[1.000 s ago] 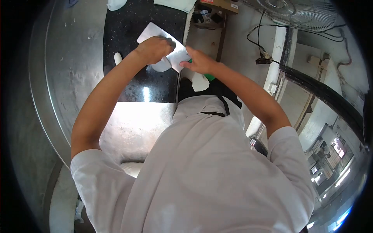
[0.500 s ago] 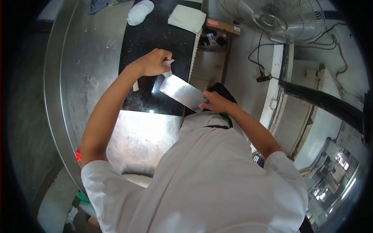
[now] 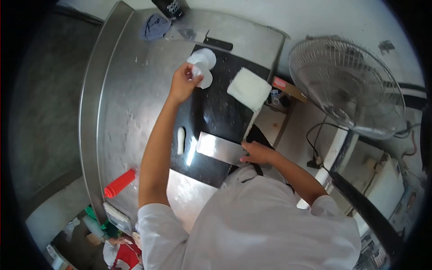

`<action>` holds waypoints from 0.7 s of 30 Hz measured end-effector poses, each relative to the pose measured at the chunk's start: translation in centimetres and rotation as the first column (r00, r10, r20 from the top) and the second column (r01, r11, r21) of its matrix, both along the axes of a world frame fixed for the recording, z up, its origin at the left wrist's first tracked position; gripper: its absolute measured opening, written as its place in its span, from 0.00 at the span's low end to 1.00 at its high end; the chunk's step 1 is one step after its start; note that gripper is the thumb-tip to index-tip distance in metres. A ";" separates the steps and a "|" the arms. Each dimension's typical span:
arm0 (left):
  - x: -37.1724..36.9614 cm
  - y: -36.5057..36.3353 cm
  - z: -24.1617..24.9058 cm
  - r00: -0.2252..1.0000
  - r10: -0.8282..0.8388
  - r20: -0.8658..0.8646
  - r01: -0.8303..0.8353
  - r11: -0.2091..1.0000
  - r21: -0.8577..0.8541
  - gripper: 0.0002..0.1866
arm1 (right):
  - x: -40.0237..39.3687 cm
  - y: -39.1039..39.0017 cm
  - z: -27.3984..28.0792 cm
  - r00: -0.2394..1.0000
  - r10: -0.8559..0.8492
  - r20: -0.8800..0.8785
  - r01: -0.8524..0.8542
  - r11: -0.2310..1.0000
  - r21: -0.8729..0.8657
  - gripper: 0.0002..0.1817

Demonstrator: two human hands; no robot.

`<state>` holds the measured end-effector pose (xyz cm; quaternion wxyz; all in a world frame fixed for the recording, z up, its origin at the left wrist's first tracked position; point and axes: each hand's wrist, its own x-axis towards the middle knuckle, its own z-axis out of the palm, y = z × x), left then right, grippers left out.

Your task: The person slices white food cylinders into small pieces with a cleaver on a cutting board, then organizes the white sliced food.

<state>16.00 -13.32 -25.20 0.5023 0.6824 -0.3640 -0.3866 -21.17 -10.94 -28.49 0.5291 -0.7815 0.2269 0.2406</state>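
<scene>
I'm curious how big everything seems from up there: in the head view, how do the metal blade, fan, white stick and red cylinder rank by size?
1. Fan
2. Metal blade
3. Red cylinder
4. White stick
That's apparent size only; differing distances from the camera leave true sizes unsure.

white disc in left grip, broad metal blade in right grip

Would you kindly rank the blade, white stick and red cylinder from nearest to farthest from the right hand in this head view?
1. Blade: held in the right hand.
2. White stick: left, on the black surface.
3. Red cylinder: farthest left, on the metal table.
</scene>
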 end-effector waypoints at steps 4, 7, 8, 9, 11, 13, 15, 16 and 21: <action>5.3 -0.4 -5.1 0.842 0.093 0.532 -0.275 0.921 0.275 0.23 | 1.9 -4.8 -0.8 0.983 0.173 -0.067 -0.167 0.982 0.086 0.27; 5.9 0.0 -4.6 0.764 -0.016 0.646 -0.303 0.874 0.380 0.27 | 2.0 -7.1 -1.1 0.975 0.206 -0.086 -0.199 0.977 0.081 0.27; 6.1 -0.4 -4.3 0.747 -0.029 0.664 -0.296 0.880 0.372 0.27 | 2.1 -7.5 -1.1 0.973 0.212 -0.088 -0.206 0.975 0.081 0.27; 6.1 -0.5 -4.2 0.732 -0.044 0.680 -0.287 0.885 0.367 0.28 | 2.2 -7.7 -1.0 0.974 0.210 -0.086 -0.202 0.974 0.099 0.27; 6.4 -0.9 -4.1 0.769 -0.013 0.640 -0.260 0.907 0.331 0.30 | 2.5 -8.9 -0.8 0.973 0.218 -0.082 -0.208 0.971 0.114 0.26; 7.5 -2.2 -5.1 0.856 0.065 0.513 -0.226 0.939 0.258 0.34 | 3.2 -9.8 -0.9 0.958 0.278 -0.075 -0.267 0.955 0.126 0.26; 7.3 -3.5 -6.0 0.914 0.075 0.399 -0.181 0.955 0.235 0.36 | 3.8 -10.6 -0.5 0.951 0.301 -0.078 -0.290 0.949 0.124 0.26; 6.9 -4.3 -6.0 0.935 0.088 0.345 -0.171 0.960 0.220 0.37 | 4.3 -11.0 0.0 0.952 0.297 -0.078 -0.287 0.951 0.118 0.27; 7.8 -5.7 -8.0 0.841 -0.118 0.528 -0.094 0.929 0.358 0.34 | 5.1 -12.0 -0.9 0.944 0.325 0.060 -0.327 0.945 0.014 0.26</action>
